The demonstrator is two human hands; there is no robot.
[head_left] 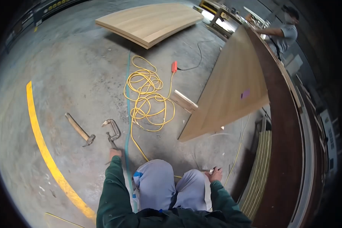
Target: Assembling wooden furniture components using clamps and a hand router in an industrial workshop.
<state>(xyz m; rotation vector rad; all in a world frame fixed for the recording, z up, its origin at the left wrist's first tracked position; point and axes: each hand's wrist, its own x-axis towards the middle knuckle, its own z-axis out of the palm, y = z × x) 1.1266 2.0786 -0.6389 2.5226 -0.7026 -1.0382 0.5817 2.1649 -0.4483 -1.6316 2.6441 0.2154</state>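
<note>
Flat, greyish light lies over the concrete floor (79,76) around the coiled yellow extension cord (143,92). Beyond that coil, I see dark shadow pooled under the pale wood panel stack (152,21); farther right of it, 2 white patches glare. Nearer than the coil, the C-clamp (118,131) looks fairly crisp. Left of it, the yellow floor stripe (42,148) bows with fisheye distortion; black vignetting rings everything, and far detail turns soft.

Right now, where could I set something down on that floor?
Bare floor lies between the yellow stripe and the tangled yellow cord, beyond the hammer. It's crowded where the cord nears the wood piece and large panel, and around the left hand, at the C-clamp.
</note>
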